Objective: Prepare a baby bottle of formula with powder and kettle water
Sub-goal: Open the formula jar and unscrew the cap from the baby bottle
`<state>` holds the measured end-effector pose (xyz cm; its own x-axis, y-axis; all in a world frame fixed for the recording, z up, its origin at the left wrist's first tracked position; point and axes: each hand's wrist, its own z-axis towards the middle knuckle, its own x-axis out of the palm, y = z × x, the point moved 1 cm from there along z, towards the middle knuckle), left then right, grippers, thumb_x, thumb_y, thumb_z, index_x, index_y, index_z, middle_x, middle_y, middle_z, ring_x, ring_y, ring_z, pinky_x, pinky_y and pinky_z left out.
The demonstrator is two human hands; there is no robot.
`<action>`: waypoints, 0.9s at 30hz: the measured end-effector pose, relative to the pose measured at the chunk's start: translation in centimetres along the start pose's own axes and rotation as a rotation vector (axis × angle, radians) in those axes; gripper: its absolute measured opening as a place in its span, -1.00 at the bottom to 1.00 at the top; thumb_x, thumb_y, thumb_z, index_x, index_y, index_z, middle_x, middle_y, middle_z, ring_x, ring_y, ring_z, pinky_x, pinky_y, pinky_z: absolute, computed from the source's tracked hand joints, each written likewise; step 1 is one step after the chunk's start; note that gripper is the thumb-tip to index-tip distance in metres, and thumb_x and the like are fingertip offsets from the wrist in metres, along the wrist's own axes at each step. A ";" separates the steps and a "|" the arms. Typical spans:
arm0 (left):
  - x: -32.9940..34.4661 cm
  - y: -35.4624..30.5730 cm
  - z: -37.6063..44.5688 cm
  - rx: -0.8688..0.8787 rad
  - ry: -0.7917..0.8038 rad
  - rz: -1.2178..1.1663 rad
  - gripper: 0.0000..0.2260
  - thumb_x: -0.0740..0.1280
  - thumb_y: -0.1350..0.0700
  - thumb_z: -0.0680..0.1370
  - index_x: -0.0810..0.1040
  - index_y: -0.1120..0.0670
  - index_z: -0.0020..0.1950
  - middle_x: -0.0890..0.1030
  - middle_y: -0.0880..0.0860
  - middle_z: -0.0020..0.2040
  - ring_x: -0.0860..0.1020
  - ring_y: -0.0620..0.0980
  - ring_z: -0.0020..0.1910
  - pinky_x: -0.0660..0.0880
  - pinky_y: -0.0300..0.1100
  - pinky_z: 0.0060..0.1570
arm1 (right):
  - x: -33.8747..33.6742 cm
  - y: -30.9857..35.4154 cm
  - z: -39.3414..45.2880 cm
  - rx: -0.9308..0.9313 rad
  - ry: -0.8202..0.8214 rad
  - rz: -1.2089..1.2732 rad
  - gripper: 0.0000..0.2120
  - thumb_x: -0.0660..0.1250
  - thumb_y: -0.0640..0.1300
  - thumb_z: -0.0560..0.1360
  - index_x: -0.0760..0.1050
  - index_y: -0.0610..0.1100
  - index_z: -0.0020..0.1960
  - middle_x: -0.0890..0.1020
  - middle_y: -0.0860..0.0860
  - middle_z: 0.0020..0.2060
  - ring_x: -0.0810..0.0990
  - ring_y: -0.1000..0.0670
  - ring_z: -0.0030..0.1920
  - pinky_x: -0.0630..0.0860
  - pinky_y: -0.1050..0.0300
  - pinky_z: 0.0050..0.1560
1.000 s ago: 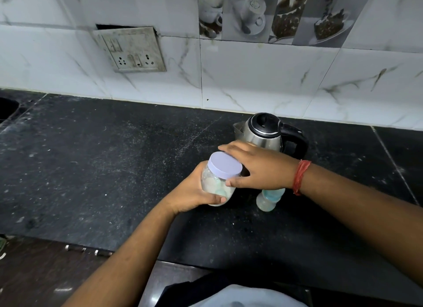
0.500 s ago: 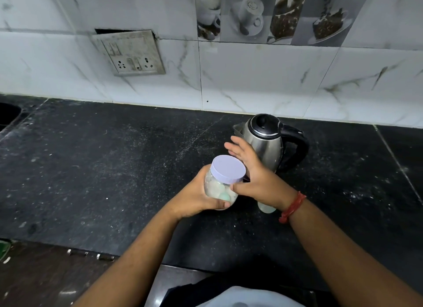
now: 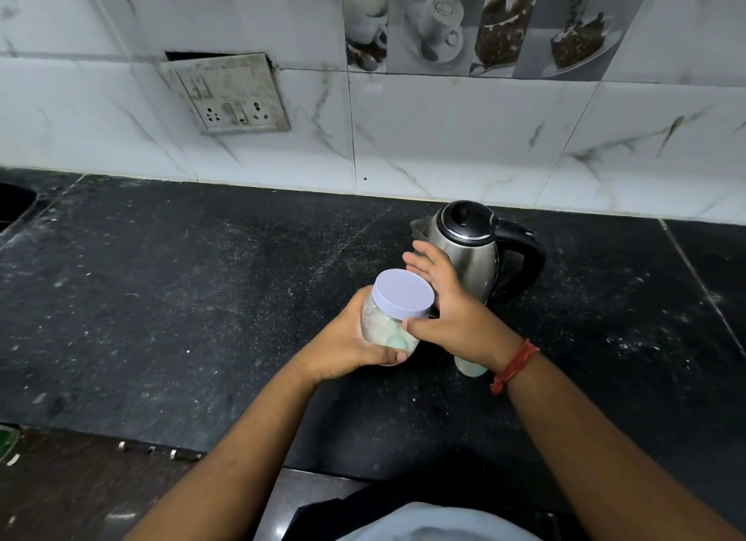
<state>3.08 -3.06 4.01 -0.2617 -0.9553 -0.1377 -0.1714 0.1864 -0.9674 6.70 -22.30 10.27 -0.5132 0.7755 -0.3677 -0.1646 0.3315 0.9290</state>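
Observation:
My left hand grips a clear powder jar from the left and below, holding it tilted above the black counter. A pale lilac lid sits on the jar. My right hand is against the lid's right side, thumb on the rim near me and fingers spread behind it. Behind that hand stands a steel kettle with a black lid and a black handle on its right. A small piece of the clear baby bottle shows under my right wrist; the rest is hidden.
A white marble-tiled wall with a socket plate rises behind the counter. A sink edge shows at the far left. The counter's front edge runs near my body, with a drop to the floor at lower left.
My right hand has turned around the lid, its wrist swinging down towards me and its fingers now pointing up past the lid. The jar stays in my left hand, slightly more tilted.

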 end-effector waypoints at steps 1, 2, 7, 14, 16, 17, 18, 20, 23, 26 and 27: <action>-0.1 0.0 0.0 0.001 0.000 0.003 -0.06 0.66 0.05 0.25 0.25 -0.04 0.53 0.49 0.00 0.42 0.51 -0.05 0.41 0.49 -0.01 0.41 | 0.0 0.0 0.1 0.003 -0.001 0.006 -0.01 0.50 -0.19 0.37 -0.03 0.04 0.59 0.25 -0.02 0.54 0.25 0.11 0.54 0.24 0.21 0.50; -0.2 -0.1 0.0 0.001 -0.002 0.005 -0.06 0.66 0.04 0.25 0.25 -0.04 0.53 0.49 0.00 0.42 0.51 -0.04 0.40 0.49 -0.01 0.40 | -0.1 0.0 0.1 0.010 -0.004 -0.004 0.01 0.55 -0.15 0.37 -0.03 0.03 0.59 0.24 -0.02 0.54 0.25 0.09 0.54 0.24 0.18 0.51; -0.3 -0.3 0.1 0.003 -0.003 0.007 -0.10 0.65 0.12 0.28 0.26 -0.07 0.51 0.50 0.00 0.40 0.52 -0.04 0.39 0.52 -0.06 0.36 | -0.2 -0.1 0.8 0.027 -0.076 -0.141 0.05 0.63 0.02 0.34 0.02 0.01 0.59 0.45 0.04 0.28 0.47 0.05 0.33 0.41 0.10 0.39; -0.4 -0.4 0.2 0.020 -0.023 -0.020 -0.07 0.65 0.12 0.27 0.24 -0.03 0.54 0.50 0.00 0.43 0.51 -0.06 0.40 0.51 -0.08 0.35 | 0.1 0.0 0.8 -0.016 -0.126 -0.042 -0.06 0.56 0.04 0.32 0.13 0.00 0.56 0.51 0.09 0.24 0.54 0.14 0.24 0.48 0.13 0.33; -0.4 -0.4 0.3 0.026 -0.027 -0.031 -0.09 0.64 0.17 0.29 0.25 0.00 0.54 0.50 0.04 0.42 0.52 -0.04 0.39 0.52 -0.10 0.33 | 0.3 -0.1 0.7 -0.029 -0.160 0.017 -0.12 0.52 0.06 0.32 0.19 0.00 0.53 0.52 0.07 0.25 0.53 0.11 0.27 0.48 0.07 0.35; -0.5 -0.4 0.3 0.028 -0.026 -0.039 -0.10 0.63 0.20 0.30 0.25 0.01 0.53 0.50 0.05 0.42 0.53 -0.03 0.39 0.53 -0.11 0.32 | 0.3 -0.2 0.6 -0.034 -0.185 0.054 -0.16 0.51 0.07 0.32 0.21 0.00 0.50 0.53 0.07 0.25 0.52 0.09 0.29 0.48 0.04 0.36; -0.5 -0.2 0.3 0.030 -0.027 -0.043 -0.11 0.62 0.22 0.31 0.25 0.02 0.54 0.50 0.06 0.42 0.53 -0.02 0.39 0.53 -0.12 0.31 | 0.2 -0.1 0.6 -0.038 -0.211 0.089 -0.19 0.50 0.09 0.32 0.24 0.02 0.48 0.53 0.06 0.26 0.52 0.07 0.30 0.48 0.02 0.36; -0.6 0.2 0.2 0.032 -0.043 -0.046 -0.10 0.63 0.21 0.30 0.24 0.01 0.54 0.49 0.06 0.43 0.52 -0.03 0.40 0.51 -0.14 0.32 | -0.1 -0.1 0.6 -0.038 -0.272 0.139 -0.24 0.50 0.13 0.31 0.28 0.06 0.43 0.52 0.03 0.28 0.52 0.05 0.32 0.49 -0.01 0.37; -0.9 1.0 -0.1 0.045 -0.128 -0.041 -0.08 0.65 0.17 0.26 0.27 0.02 0.52 0.50 0.05 0.43 0.51 -0.06 0.40 0.49 -0.22 0.31 | -0.2 -0.6 0.6 -0.017 -0.354 0.118 -0.29 0.51 0.17 0.32 0.31 0.12 0.39 0.51 0.06 0.29 0.51 0.04 0.33 0.48 -0.10 0.38; -1.4 1.9 -0.5 0.043 -0.244 -0.024 -0.12 0.67 0.07 0.21 0.33 -0.14 0.44 0.44 -0.06 0.41 0.47 -0.10 0.40 0.43 -0.24 0.37 | 0.6 -1.3 0.2 0.007 -0.421 0.076 -0.35 0.53 0.10 0.36 0.32 0.12 0.35 0.51 0.11 0.25 0.52 0.05 0.30 0.50 -0.02 0.34; -1.7 2.2 -0.7 0.037 -0.290 0.001 -0.13 0.67 -0.01 0.17 0.33 -0.23 0.39 0.39 -0.11 0.39 0.44 -0.12 0.41 0.39 -0.22 0.41 | 1.1 -1.7 0.0 0.018 -0.432 0.065 -0.37 0.55 0.02 0.39 0.32 0.10 0.35 0.50 0.11 0.24 0.52 0.05 0.28 0.50 0.09 0.33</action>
<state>2.47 -0.87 2.27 0.0212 -0.9818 -0.1887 -0.1352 0.1841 -0.9736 6.46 -22.01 8.30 -0.1220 0.9473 -0.2961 -0.1274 0.2809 0.9512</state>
